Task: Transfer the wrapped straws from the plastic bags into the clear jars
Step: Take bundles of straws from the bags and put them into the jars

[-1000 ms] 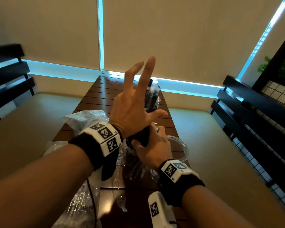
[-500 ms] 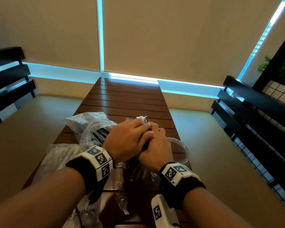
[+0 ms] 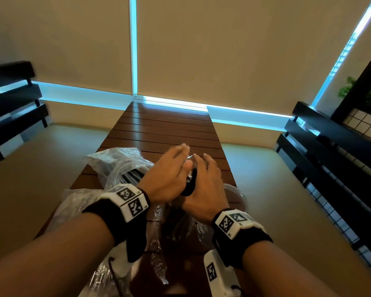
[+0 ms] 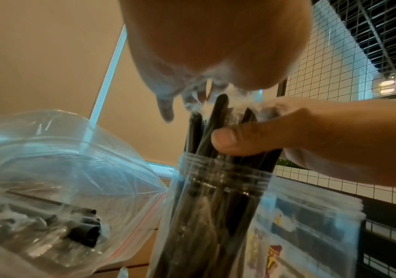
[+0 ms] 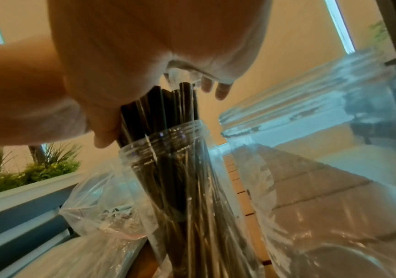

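A clear jar (image 4: 218, 186) (image 5: 168, 150) stands on the wooden table (image 3: 165, 129), packed with black wrapped straws (image 4: 218, 112) (image 5: 168, 105) (image 3: 190, 183) that stick out above its rim. My left hand (image 3: 165, 176) (image 4: 215, 47) lies flat on the straw tops, fingers straight. From the right, my right hand (image 3: 204, 183) (image 4: 311, 135) holds the bundle just above the rim, its thumb pressed into the straws. In the head view both hands hide most of the jar.
An empty clear jar (image 3: 238, 194) (image 5: 311, 131) stands just right of the filled one. A plastic bag (image 3: 116, 161) (image 4: 49, 188) with more black straws lies to the left, another crumpled bag (image 3: 79, 202) nearer me. Black benches (image 3: 330, 159) flank the narrow table.
My left hand came down from above the bundle, fingers spread, onto the straw tops and now lies flat there. The straws sit lower in the jar. My right hand kept its hold.
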